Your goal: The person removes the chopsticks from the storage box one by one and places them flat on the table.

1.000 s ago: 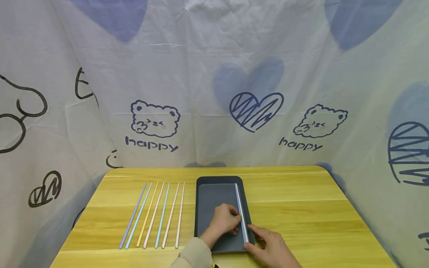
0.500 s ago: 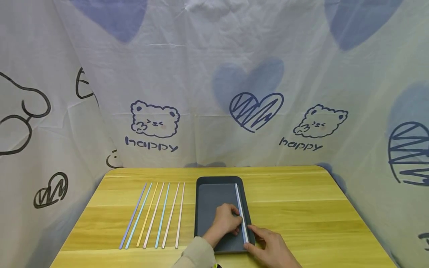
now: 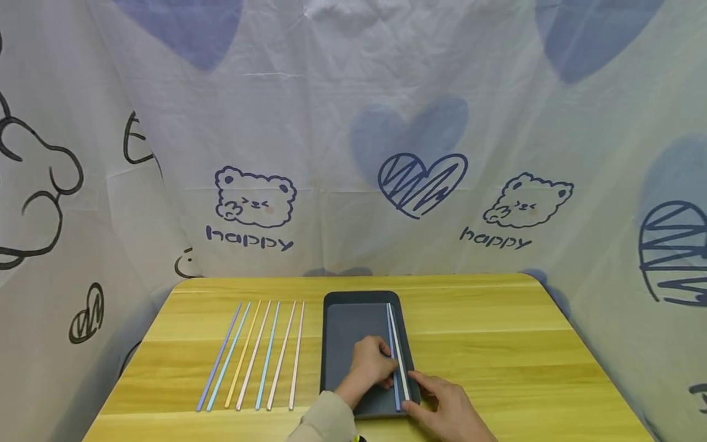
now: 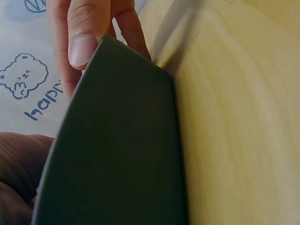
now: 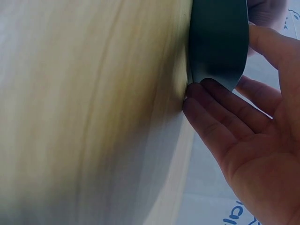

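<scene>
A dark grey tray (image 3: 353, 322) lies in the middle of the table, with a purple-blue stick (image 3: 396, 394) and a white stick (image 3: 397, 344) lengthwise along its right side. My left hand (image 3: 369, 363) reaches into the tray and pinches the purple-blue stick near its middle; the fingertips are partly hidden. At the tray's near right corner, my right hand (image 3: 450, 408) grips the wall. Its thumb lies over the rim by the white stick's near end, and the fingers (image 5: 211, 117) touch the outer side. In the left wrist view, the tray's wall (image 4: 126, 131) hides most of the inside.
Left of the tray, several thin sticks lie side by side on the wooden table (image 3: 497, 331): a purple one (image 3: 220, 356), a yellow one (image 3: 243, 353), and light blue and pink ones. A printed cloth (image 3: 337, 221) hangs behind and around the table.
The purple-blue stick's near end has shifted left, so a gap now shows between it and the white stick. My left hand has moved slightly left with it; the right hand has stayed put.
</scene>
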{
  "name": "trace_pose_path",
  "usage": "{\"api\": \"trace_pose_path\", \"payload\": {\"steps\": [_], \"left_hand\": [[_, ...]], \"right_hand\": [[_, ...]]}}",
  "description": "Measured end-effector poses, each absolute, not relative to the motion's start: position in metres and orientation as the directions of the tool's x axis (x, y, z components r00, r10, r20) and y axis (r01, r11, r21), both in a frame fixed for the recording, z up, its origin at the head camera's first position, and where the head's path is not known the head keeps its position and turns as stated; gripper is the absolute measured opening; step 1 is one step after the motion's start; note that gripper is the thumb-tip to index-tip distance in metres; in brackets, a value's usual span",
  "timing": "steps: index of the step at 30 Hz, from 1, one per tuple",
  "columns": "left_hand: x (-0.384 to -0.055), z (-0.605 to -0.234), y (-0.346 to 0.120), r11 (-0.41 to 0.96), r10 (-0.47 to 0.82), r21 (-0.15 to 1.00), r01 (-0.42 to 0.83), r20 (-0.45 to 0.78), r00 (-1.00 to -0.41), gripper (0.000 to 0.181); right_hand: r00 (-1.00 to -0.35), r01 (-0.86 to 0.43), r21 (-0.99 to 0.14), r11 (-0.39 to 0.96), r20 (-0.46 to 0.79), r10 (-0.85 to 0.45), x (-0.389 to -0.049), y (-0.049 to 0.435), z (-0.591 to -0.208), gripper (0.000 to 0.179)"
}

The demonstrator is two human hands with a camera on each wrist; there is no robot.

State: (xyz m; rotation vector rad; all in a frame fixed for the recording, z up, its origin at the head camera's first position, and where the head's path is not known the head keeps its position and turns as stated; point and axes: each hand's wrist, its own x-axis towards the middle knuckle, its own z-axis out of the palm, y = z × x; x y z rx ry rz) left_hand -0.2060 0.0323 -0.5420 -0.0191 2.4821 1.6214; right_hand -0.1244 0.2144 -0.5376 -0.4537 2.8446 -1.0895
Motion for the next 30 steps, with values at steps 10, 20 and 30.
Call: {"api": "trace_pose_path", "payload": {"steps": [10, 20, 30], "left_hand": [[-0.207, -0.5392, 0.0355, 0.49, 0.06, 0.865, -0.105, -0.154, -0.986, 0.031], [-0.2081, -0.5404, 0.0338, 0.545, 0.072, 0.837, -0.04, -0.094, -0.993, 0.032], [-0.2095, -0.5406, 0.0295, 0.586, 0.091, 0.809, -0.03, -0.103, -0.991, 0.036]], "right_hand": [[-0.955, -0.247, -0.66, 0.71, 0.044, -0.292, -0.1245, 0.2138, -0.5385, 0.062], [-0.961, -0.225, -0.647, 0.729, 0.024, -0.276, -0.123, 0.2127, -0.537, 0.064], [-0.964, -0.213, -0.649, 0.73, 0.019, -0.265, -0.1224, 0.2129, -0.536, 0.064]]}}
